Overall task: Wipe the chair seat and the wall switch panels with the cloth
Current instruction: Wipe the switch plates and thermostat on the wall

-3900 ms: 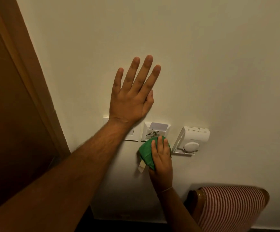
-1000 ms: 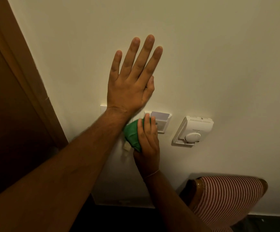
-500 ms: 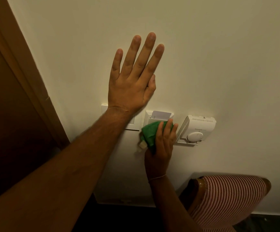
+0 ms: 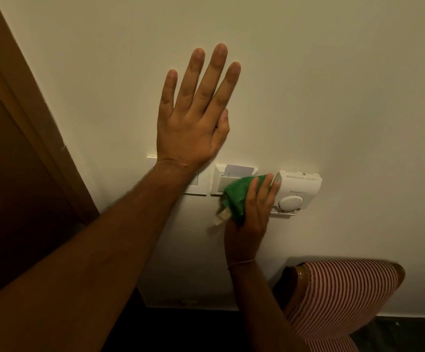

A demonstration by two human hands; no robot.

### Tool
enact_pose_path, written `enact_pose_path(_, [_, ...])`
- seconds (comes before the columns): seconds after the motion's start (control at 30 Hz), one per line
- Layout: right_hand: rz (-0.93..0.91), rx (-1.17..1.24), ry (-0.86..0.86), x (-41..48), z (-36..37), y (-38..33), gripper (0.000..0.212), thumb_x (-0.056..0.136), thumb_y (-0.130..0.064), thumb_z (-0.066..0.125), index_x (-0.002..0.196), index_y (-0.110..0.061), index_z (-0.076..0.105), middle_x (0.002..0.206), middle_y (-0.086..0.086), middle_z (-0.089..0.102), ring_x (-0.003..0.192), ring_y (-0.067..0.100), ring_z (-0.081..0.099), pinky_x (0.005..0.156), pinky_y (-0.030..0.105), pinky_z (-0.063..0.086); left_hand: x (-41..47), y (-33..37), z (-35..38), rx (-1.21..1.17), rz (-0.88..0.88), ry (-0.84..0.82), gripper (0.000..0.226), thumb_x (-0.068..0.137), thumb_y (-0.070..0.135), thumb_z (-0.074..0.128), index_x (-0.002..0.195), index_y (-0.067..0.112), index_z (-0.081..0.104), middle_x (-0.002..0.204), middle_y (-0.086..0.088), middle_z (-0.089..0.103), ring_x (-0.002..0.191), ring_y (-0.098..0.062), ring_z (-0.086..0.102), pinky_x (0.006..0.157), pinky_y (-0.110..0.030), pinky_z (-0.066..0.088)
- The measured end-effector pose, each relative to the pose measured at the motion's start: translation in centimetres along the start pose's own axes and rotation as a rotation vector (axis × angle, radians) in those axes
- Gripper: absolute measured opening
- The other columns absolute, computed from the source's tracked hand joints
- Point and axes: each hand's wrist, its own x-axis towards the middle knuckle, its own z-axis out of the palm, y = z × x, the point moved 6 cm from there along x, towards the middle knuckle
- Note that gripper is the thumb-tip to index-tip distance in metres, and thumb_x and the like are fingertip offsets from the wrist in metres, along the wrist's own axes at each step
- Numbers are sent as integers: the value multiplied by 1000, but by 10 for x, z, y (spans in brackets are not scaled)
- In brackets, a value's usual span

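My right hand [image 4: 250,214] grips a bunched green cloth [image 4: 236,196] and presses it on the lower right part of the white key-card panel [image 4: 219,180], where a card [image 4: 239,170] sticks out of the slot. Its fingertips reach the left edge of the white thermostat [image 4: 299,189]. My left hand [image 4: 193,118] lies flat on the wall above, fingers spread, holding nothing. Its wrist hides much of the white switch plate [image 4: 196,186] at the left. The chair [image 4: 346,293] with a red-and-white striped cushion stands at the lower right.
A brown wooden door frame [image 4: 28,102] runs down the left side. The cream wall [image 4: 333,85] fills the upper part of the view. A dark floor strip [image 4: 396,331] shows below the skirting beside the chair.
My right hand has carried the cloth rightwards from between the two plates, across the key-card panel to the thermostat's edge. My left hand has stayed flat on the wall.
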Motion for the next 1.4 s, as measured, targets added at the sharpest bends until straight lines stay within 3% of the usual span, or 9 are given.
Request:
enact_pose_path(0.2, [-61, 38, -52, -6, 25, -40, 59, 115, -38, 45, 161, -4, 31, 177, 1, 13, 166, 31, 11, 134, 49, 14, -1, -2, -1, -7, -4, 0, 73, 117, 34, 35, 180, 28, 0, 183, 5, -15, 171, -18, -15, 139, -48, -6])
enact_pose_path(0.3, [-217, -27, -133, -8, 38, -61, 54, 108, -15, 49, 159, -5, 35, 178, -2, 5, 167, 24, 8, 136, 43, 8, -1, 0, -2, -9, -8, 1, 72, 117, 33, 37, 180, 27, 3, 183, 3, -10, 171, -19, -14, 139, -49, -4])
enact_pose_path(0.4, [-277, -55, -175, -3, 36, -59, 76, 93, -1, 67, 160, -6, 33, 178, -1, 6, 166, 23, 10, 135, 44, 13, 0, -3, -2, -8, -21, -4, 72, 117, 33, 37, 182, 25, 8, 187, 2, -5, 171, -20, -13, 140, -50, -3])
enact_pose_path(0.53, [-227, -52, -95, 0, 13, -25, 69, 101, -17, 72, 159, -3, 37, 178, 2, 12, 166, 29, 14, 133, 46, 17, -1, -7, -4, 1, -8, 5, 72, 116, 32, 37, 181, 26, 6, 189, 2, -2, 171, -20, -10, 140, -50, -1])
enact_pose_path(0.73, [-89, -59, -97, -8, 9, 2, 93, 90, -17, 89, 161, -4, 31, 179, -1, 9, 166, 29, 11, 130, 59, 24, 1, -5, -1, -9, -9, 11, 73, 116, 33, 37, 179, 28, 1, 184, 4, -13, 171, -19, -15, 139, -49, -4])
enact_pose_path(0.93, [-56, 8, -114, -28, 15, 1, 54, 115, -33, 49, 157, -1, 36, 178, -4, 8, 167, 26, 6, 134, 51, 17, -1, -4, 1, 7, 0, 15, 74, 116, 33, 38, 179, 28, -1, 183, -5, 9, 171, -18, -14, 139, -49, -2])
enact_pose_path(1.1, [-57, 9, -145, -32, 31, -26, 55, 112, -25, 55, 158, -3, 35, 170, 11, 28, 167, 25, 5, 134, 47, 12, 1, -3, 1, 19, 2, 12, 73, 117, 33, 37, 178, 28, -3, 182, -6, 13, 172, -20, -12, 139, -48, -6])
enact_pose_path(1.23, [-152, 5, -258, -29, 47, -50, 83, 85, 6, 75, 158, -5, 37, 173, 2, 15, 167, 21, 1, 136, 40, 2, 3, -2, -2, 21, 8, 4, 73, 117, 34, 38, 178, 28, -1, 183, -6, 12, 172, -21, -12, 139, -48, -4])
enact_pose_path(1.4, [-140, -14, -346, -24, 36, -59, 69, 92, -15, 50, 159, -6, 37, 173, 9, 22, 166, 18, -4, 132, 52, 21, 7, -2, -9, 55, 17, -17, 74, 117, 34, 37, 179, 28, -3, 185, 3, -11, 170, -18, -19, 139, -47, -7])
